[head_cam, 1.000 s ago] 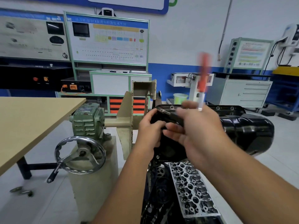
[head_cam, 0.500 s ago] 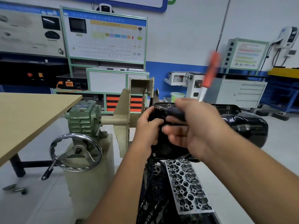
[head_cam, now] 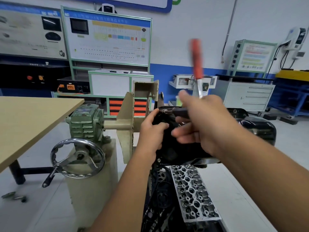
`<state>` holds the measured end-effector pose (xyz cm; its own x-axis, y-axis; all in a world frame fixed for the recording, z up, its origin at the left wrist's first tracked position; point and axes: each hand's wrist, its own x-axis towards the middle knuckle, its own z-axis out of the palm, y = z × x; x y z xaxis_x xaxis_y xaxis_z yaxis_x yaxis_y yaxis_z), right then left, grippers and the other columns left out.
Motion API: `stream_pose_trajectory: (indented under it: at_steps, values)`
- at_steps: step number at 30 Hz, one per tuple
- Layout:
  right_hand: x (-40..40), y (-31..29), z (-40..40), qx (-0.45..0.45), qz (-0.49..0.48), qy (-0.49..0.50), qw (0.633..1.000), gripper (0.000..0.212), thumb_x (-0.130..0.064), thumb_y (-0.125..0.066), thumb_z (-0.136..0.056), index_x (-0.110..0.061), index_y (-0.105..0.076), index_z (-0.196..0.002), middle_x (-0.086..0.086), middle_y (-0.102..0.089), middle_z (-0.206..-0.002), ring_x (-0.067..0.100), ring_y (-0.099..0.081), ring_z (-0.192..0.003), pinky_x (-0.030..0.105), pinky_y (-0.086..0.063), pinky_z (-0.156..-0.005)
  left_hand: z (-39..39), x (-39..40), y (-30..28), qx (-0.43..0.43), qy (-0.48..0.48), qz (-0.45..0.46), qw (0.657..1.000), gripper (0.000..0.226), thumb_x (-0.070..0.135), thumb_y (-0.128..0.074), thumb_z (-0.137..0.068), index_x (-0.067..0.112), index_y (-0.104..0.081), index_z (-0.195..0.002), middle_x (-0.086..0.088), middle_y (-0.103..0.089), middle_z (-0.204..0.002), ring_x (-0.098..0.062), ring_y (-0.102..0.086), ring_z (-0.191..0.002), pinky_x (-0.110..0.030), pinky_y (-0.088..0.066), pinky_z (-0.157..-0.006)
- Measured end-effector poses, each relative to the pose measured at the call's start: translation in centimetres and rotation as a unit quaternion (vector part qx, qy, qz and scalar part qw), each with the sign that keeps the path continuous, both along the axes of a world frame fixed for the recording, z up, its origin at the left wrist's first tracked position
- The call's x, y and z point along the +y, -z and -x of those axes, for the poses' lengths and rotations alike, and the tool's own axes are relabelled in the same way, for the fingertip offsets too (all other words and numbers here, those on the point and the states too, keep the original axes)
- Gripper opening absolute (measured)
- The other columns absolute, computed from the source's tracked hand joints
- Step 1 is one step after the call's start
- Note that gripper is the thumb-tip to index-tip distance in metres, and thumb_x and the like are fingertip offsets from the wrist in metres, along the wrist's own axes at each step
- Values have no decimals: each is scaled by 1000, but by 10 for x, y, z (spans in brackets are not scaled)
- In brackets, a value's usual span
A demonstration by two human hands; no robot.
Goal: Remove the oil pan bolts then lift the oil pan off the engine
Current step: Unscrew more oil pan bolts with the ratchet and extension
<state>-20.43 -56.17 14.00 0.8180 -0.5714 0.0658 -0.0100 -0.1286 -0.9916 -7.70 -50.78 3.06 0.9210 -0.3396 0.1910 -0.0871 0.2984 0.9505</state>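
Table [head_cam: 33,118]: one, tan top, far left.
Loose parts [head_cam: 15,196]: two or three small metal pieces on the floor under the table; whether they are bolts is too blurred to tell.
Handwheel [head_cam: 77,158]: one, on the stand's green gearbox [head_cam: 86,122].
Left hand [head_cam: 151,131]: fingers curled against the near left end of the pan, thumb up by the socket; it seems to steady the tool on the bolt.
Bolt [head_cam: 164,111]: one, at the pan's upper left rim, with the socket on it, not yet out.
Ratchet [head_cam: 196,64]: one, red handle upright and blurred, black extension running left to the bolt.
Right hand [head_cam: 202,124]: closed round the ratchet's head, the lower fingers loose.
Pan [head_cam: 255,131]: one, black, seated on the upturned engine on the stand, from the hands out to the right.
Head [head_cam: 192,193]: one, bare, low in front.
Progress: judged early to middle. The pan is on and bolting is under way. A few empty-looking holes show on the far rim, but the count of bolts left cannot be told. Lifting remains.
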Motion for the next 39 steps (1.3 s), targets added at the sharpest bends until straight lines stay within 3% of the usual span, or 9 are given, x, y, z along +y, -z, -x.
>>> stream_pose_trajectory:
  at_steps: [3,6,10,14,17,21,24,30,39]
  values:
    - [-8,-10,-3,-18,-179,-10,984,30,-31,-56,-102,-6,-59,-118,20,-72,-83,23,-65,-41,30,-51,-40,-3,0,1,-1,4,-6,1000,58,9,-58,-93,49,-54,-135,13,-50,-50,-6,-39,-36,-17,-25,-36]
    - [-15,-11,3,14,136,-58,989,18,-18,-57,-98,-2,-63,-99,22,-68,-73,32,-67,-47,36,-55,-44,-7,-1,0,0,-1,-10,1000,52,7,-58,-91,46,-59,-125,14,-49,-47,-6,-36,-34,-17,-23,-37]
    - [-26,-5,5,31,704,-77,705,12,-33,-57,-96,-23,-64,-100,3,-64,-79,27,-61,-73,43,-55,-64,-7,-3,1,-3,9,-3,1000,37,14,-60,-85,40,-64,-111,4,-42,-56,-7,-31,-36,-17,-21,-39]
    - [-15,5,8,-35,183,-61,981,30,-48,-60,-100,-18,-64,-98,8,-69,-75,23,-66,-45,34,-54,-43,-5,-3,-2,-8,-8,2,1000,51,8,-60,-86,41,-63,-125,7,-52,-63,-4,-40,-35,-17,-26,-36]
    - [-11,3,5,-53,-235,-45,970,30,-35,-61,-101,-6,-61,-108,29,-71,-97,20,-60,-40,29,-51,-40,-4,-1,-4,-15,-11,-6,1000,56,6,-60,-90,44,-59,-130,5,-56,-78,-3,-50,-46,-24,-38,-35]
    - [-20,0,10,-1,205,-122,971,5,-16,-60,-96,-15,-64,-99,11,-69,-69,26,-64,-46,33,-51,-40,-7,-3,-3,-51,-34,-21,998,44,3,-61,-89,32,-64,-122,2,-62,-84,-10,-52,-61,-23,-42,-43]
    - [-29,5,10,64,703,-131,696,5,-38,-56,-92,-37,-53,-89,-9,-59,-72,21,-59,-72,34,-42,-55,-11,-3,0,-67,-30,-23,997,38,3,-62,-88,15,-67,-124,-1,-68,-87,-11,-58,-66,-21,-41,-52]
    - [-33,8,11,-10,566,-148,811,12,-27,-58,-88,-27,-69,-90,-5,-67,-75,13,-61,-72,41,-52,-68,-17,-5,2,-141,-56,-52,987,47,2,-60,-91,27,-65,-131,-29,-69,-86,-31,-60,-73,-42,-52,-77]
    - [-20,20,2,-4,443,-102,891,16,-34,-58,-85,-21,-66,-83,0,-65,-65,21,-66,-58,46,-61,-63,-29,5,5,-510,-164,-194,822,30,27,-52,-80,54,-58,-93,25,-63,-75,-6,-57,-66,-26,-45,-60]
